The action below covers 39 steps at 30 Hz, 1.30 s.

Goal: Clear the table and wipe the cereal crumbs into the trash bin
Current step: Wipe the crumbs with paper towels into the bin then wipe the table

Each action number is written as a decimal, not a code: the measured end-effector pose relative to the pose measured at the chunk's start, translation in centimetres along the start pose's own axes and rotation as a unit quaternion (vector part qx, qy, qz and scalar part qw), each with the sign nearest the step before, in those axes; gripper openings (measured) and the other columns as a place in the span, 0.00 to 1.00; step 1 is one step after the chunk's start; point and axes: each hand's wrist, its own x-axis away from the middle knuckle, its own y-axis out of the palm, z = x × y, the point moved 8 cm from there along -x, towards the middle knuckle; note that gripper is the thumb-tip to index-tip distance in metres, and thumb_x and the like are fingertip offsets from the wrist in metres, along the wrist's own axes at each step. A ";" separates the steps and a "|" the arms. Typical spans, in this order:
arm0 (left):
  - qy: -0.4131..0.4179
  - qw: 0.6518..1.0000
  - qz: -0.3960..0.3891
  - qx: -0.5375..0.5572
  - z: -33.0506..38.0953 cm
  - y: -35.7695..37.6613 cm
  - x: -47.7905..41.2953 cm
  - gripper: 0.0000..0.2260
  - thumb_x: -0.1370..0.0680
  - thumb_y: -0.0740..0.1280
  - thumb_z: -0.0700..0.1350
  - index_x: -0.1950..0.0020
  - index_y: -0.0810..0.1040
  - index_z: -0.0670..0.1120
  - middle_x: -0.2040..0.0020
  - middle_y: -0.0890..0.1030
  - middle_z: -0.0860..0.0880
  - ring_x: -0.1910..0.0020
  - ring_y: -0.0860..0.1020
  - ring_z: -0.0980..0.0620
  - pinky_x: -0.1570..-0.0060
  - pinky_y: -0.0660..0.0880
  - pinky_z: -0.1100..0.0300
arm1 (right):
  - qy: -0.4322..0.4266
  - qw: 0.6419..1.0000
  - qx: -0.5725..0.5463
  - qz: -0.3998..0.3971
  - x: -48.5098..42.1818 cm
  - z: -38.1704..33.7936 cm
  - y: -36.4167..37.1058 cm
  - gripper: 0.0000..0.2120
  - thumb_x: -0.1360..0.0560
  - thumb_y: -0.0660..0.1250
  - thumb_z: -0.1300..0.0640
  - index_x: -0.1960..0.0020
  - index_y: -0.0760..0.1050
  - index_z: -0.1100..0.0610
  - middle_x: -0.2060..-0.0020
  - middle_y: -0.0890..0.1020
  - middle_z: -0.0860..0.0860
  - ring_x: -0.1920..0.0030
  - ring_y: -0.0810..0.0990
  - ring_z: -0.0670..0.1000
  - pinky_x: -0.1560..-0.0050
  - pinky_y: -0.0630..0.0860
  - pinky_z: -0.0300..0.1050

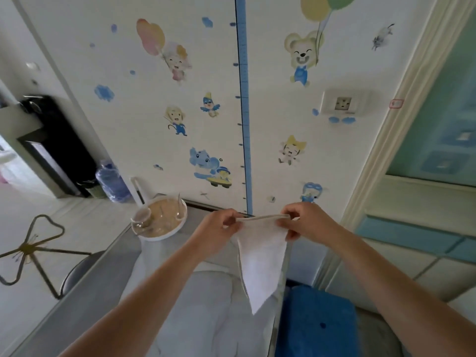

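Observation:
Both my hands hold up a white cloth (260, 261) above the pale marble table (206, 305). My left hand (219, 228) pinches its upper left corner and my right hand (304, 222) pinches the upper right corner. The cloth hangs down folded to a point. No crumbs can be made out on the table from here. A blue bin-like container (316, 323) stands on the floor at the table's right edge.
A round white tray (180, 225) with glass cups stands at the table's far left corner by the wall. A stool (77, 274) sits left of the table. A blue water jug (112, 181) and a dark dispenser (51, 145) stand at the back left.

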 end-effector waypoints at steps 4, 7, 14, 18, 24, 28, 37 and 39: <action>-0.062 0.996 0.020 -0.063 -4.8 1.7 -7.0 0.07 0.23 0.69 0.45 0.47 0.84 0.47 0.53 0.83 0.50 0.54 0.79 0.52 0.55 0.71 0.62 | 0.054 0.997 -0.028 0.046 -6.8 5.4 1.0 0.08 0.23 0.69 0.59 0.58 0.79 0.62 0.64 0.85 0.55 0.63 0.86 0.52 0.57 0.81 0.43; -0.061 0.996 0.036 -0.057 -6.3 1.6 -11.0 0.06 0.23 0.69 0.42 0.48 0.84 0.47 0.54 0.83 0.50 0.56 0.80 0.54 0.56 0.70 0.67 | 0.045 0.994 -0.016 0.099 -9.8 6.9 0.9 0.05 0.24 0.69 0.59 0.56 0.83 0.59 0.65 0.85 0.51 0.62 0.85 0.50 0.56 0.80 0.40; -0.026 0.997 0.007 -0.075 -11.6 3.1 -12.6 0.07 0.23 0.69 0.44 0.49 0.84 0.55 0.55 0.81 0.62 0.56 0.79 0.64 0.58 0.71 0.74 | 0.049 0.992 -0.038 0.106 -10.7 11.3 5.7 0.07 0.24 0.70 0.55 0.47 0.83 0.51 0.61 0.83 0.40 0.62 0.79 0.34 0.58 0.72 0.28; -0.071 0.987 -0.084 -0.116 -20.1 9.2 -9.1 0.08 0.22 0.69 0.45 0.47 0.85 0.54 0.47 0.83 0.59 0.48 0.80 0.61 0.48 0.71 0.70 | 0.128 0.988 -0.064 0.052 -8.8 18.5 14.8 0.11 0.22 0.67 0.54 0.41 0.81 0.50 0.49 0.83 0.43 0.52 0.80 0.35 0.51 0.72 0.24; -0.181 0.938 -0.244 -0.168 -33.5 18.1 -2.6 0.09 0.21 0.65 0.50 0.45 0.84 0.54 0.45 0.84 0.54 0.45 0.81 0.53 0.45 0.74 0.61 | 0.241 0.967 -0.051 -0.063 -4.4 28.7 29.0 0.17 0.21 0.59 0.43 0.42 0.81 0.50 0.52 0.82 0.42 0.52 0.78 0.39 0.54 0.69 0.25; -0.210 0.936 -0.262 -0.109 -35.1 19.3 -2.7 0.09 0.21 0.64 0.47 0.46 0.83 0.49 0.57 0.84 0.52 0.57 0.82 0.52 0.58 0.73 0.65 | 0.242 0.969 -0.037 -0.043 -5.1 29.6 30.5 0.09 0.19 0.60 0.51 0.50 0.79 0.49 0.64 0.78 0.41 0.63 0.76 0.38 0.62 0.71 0.31; -0.186 0.975 -0.113 -0.045 -35.5 19.5 -14.0 0.08 0.21 0.65 0.42 0.45 0.82 0.45 0.59 0.81 0.50 0.65 0.81 0.49 0.61 0.79 0.57 | 0.178 0.972 0.045 0.148 -15.9 31.9 24.7 0.10 0.19 0.58 0.53 0.45 0.76 0.53 0.57 0.81 0.51 0.59 0.79 0.49 0.59 0.75 0.45; -0.207 0.975 -0.080 -0.011 -36.1 19.7 -15.4 0.10 0.21 0.65 0.41 0.41 0.80 0.45 0.57 0.80 0.50 0.68 0.80 0.50 0.61 0.79 0.58 | 0.197 0.966 0.019 0.168 -17.2 33.1 24.6 0.12 0.20 0.60 0.53 0.40 0.75 0.56 0.53 0.81 0.52 0.55 0.79 0.51 0.55 0.76 0.46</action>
